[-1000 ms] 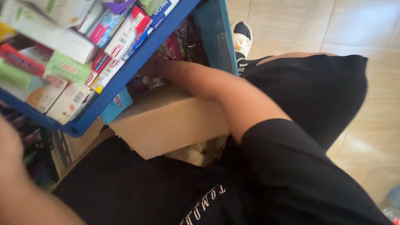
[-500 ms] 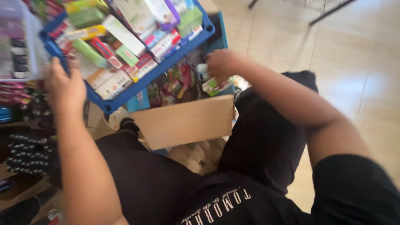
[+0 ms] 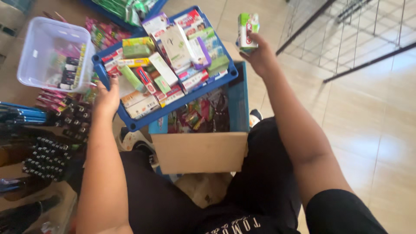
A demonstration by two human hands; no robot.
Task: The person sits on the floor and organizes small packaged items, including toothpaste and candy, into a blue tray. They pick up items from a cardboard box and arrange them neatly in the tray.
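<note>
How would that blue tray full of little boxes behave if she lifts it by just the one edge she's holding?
The blue tray looks like rigid plastic, so it would probably not flex much. The left hand grips only one rim, so it would likely tilt. The small boxes are heaped loose above the rim, so some may slide off.

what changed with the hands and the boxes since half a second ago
The right hand has come up out of the blue crate of packets and now holds a small green and white carton above it. The left hand still grips the edge of the blue plastic tray of cartons; the brown cardboard box stays put.
</note>
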